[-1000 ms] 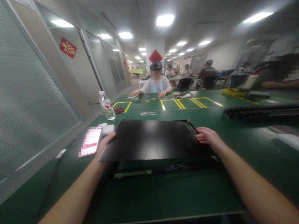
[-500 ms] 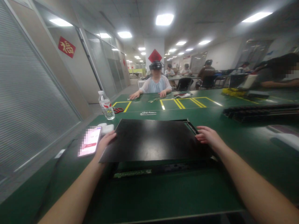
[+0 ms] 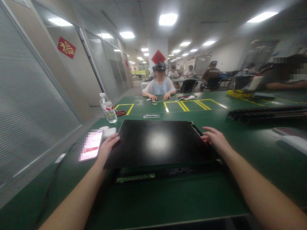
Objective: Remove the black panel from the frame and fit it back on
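A flat, glossy black rectangular panel [image 3: 134,143], which looks like a display screen, lies over a black frame [image 3: 184,172]. Its near edge appears raised above the frame. A green circuit-board strip [image 3: 135,178] shows below that edge. My left hand [image 3: 108,145] grips the panel's left edge, its fingers along the side and the thumb out of sight. At the opposite side my right hand [image 3: 213,138] has its fingers apart, with the fingertips against the right edge of panel and frame. Whether they touch panel or frame I cannot tell.
Left of the panel are a lit phone [image 3: 91,145], a white case [image 3: 109,131], a water bottle [image 3: 108,108] and red-handled scissors [image 3: 120,112]. Black strips [image 3: 261,115] lie at right. A person [image 3: 159,84] sits across the green table [image 3: 168,204].
The panel has shifted slightly right and away, covering more of the frame's right side. My hands have barely moved. The person opposite has brought one hand inward.
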`<state>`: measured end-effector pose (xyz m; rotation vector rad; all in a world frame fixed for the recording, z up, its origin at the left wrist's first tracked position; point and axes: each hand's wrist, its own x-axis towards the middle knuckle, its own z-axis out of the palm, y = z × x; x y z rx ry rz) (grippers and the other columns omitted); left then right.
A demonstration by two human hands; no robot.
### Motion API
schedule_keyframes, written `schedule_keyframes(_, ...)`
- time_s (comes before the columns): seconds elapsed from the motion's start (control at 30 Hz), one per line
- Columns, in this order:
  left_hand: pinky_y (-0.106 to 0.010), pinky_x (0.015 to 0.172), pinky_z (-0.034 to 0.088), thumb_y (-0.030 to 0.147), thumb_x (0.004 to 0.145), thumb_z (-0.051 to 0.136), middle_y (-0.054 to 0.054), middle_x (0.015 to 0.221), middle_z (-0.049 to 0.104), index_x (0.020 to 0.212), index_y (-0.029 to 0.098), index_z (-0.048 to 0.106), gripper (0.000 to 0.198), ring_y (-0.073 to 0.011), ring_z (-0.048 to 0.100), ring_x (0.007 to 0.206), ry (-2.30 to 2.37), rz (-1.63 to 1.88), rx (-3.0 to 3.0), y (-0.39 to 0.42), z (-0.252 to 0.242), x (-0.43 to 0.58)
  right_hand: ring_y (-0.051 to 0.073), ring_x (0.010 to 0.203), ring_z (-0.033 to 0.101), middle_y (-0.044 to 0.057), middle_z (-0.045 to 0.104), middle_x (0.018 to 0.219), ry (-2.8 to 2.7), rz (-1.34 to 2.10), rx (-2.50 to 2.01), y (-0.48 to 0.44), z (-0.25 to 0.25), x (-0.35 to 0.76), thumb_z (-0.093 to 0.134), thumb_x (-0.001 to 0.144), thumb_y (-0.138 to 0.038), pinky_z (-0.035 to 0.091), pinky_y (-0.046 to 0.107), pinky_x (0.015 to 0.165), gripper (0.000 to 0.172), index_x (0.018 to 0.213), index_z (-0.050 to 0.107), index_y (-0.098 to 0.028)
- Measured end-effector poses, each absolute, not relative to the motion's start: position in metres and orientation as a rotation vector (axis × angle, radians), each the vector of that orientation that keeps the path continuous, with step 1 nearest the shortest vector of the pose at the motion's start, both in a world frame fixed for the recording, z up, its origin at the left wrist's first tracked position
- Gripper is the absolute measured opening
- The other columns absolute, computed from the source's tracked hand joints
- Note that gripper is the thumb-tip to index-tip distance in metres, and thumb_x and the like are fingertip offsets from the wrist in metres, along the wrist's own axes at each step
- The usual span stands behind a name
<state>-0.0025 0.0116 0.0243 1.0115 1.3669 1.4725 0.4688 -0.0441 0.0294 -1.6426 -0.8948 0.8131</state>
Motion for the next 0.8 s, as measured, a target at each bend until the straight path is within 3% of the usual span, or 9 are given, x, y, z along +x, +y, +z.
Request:
schedule_keyframes(0.27,-0.042,0.100,0.052,0.031,0.053,0.083,-0.008,0.092,0.080,0.085,0.019,0.077,0.035,-0.0373,0.068,0.115,1.392,1.443,1.012,0.018,0.032,-0.012,0.012,0.042,0.050,0.009,0.072,0.065,-0.899,0.844,-1.618,-0.045,0.032,0.464,0.064,0.076,-0.022,0.034,0.022,0.041,0.044,0.119,0.067,-0.013)
schedule_keyframes(0.57,-0.041,0.105,0.049,0.033,0.054,0.084,-0.008,0.096,0.080,0.089,0.019,0.077,0.039,-0.0352,0.067,0.117,1.386,1.472,1.003,0.020,0.026,-0.011,0.011,0.039,0.047,0.009,0.071,0.061,-0.882,0.902,-1.603,-0.042,0.029,0.464,0.065,0.077,-0.024,0.032,0.021,0.039,0.036,0.111,0.065,-0.013)
schedule_keyframes(0.8,-0.038,0.113,0.042,0.035,0.063,0.079,-0.004,0.116,0.078,0.093,0.022,0.079,0.032,-0.0334,0.058,0.131,1.252,1.638,1.076,0.003,0.032,-0.003,0.010,0.039,0.044,0.010,0.072,0.063,-0.885,0.952,-1.568,-0.045,0.033,0.460,0.061,0.081,-0.024,0.028,0.020,0.038,0.034,0.113,0.063,-0.013)
